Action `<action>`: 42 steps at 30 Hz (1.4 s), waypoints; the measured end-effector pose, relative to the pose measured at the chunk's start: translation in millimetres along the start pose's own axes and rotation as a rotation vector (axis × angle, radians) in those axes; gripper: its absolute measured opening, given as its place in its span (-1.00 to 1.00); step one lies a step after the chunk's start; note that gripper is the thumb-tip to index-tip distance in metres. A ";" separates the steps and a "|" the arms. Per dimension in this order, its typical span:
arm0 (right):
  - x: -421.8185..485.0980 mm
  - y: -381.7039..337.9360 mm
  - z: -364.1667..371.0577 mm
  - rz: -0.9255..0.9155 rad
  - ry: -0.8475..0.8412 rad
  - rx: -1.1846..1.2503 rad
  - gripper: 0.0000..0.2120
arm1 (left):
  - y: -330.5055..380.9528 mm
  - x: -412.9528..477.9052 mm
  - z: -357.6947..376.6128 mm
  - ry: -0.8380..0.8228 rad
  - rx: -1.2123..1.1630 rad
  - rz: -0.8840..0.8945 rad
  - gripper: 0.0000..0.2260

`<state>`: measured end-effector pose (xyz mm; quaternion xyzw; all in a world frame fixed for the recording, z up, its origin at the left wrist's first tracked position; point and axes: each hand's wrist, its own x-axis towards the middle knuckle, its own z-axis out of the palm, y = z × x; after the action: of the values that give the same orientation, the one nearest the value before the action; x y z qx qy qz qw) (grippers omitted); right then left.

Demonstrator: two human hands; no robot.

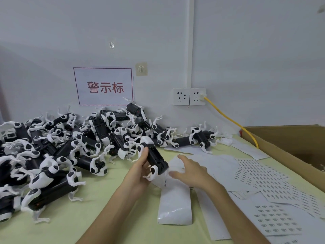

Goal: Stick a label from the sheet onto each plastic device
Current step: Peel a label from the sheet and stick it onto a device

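My left hand [140, 170] grips a black-and-white plastic robot-dog device [154, 158], belly side up, above the table's middle. My right hand [190, 170] hovers just right of it with fingers spread and relaxed, holding nothing, above a mostly peeled white backing sheet [175, 205]. Label sheets [274, 184] printed with several small dark labels lie fanned out at the right. A large pile of the same devices [58, 147] covers the left and back of the pale green table [98, 205].
A brown cardboard box [288, 143] stands at the right edge. On the wall are a red-framed paper sign [103, 86], two sockets [189, 96] and a yellow cable [232, 120] running down behind the box. More blank sheets [214, 221] lie near the front.
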<state>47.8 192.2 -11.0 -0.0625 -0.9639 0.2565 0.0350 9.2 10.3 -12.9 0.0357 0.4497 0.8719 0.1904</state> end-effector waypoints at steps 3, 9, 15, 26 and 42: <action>-2.5 2.1 6.5 -0.012 -0.101 -0.123 -0.10 | 5.6 0.2 -2.9 0.023 -0.116 -0.008 -0.48; 2.1 4.7 12.2 -0.026 -0.015 -0.085 -0.18 | 11.5 1.4 -9.0 0.050 -0.007 0.036 -0.60; 6.2 4.7 9.5 -0.119 0.255 0.270 -0.46 | 13.0 -2.6 -4.6 0.038 -0.048 -0.033 -0.53; 5.5 0.3 -1.7 -0.063 0.481 0.366 -0.36 | 7.2 -8.3 3.8 -0.199 0.052 -0.060 -0.60; 1.6 -3.4 9.7 -0.380 0.505 0.320 -0.93 | 3.8 -8.8 3.7 -0.186 0.021 -0.015 -0.58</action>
<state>44.9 184.8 -17.6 0.0630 -0.8669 0.3695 0.3287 17.0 8.0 -6.7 0.1151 0.4395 0.8586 0.2376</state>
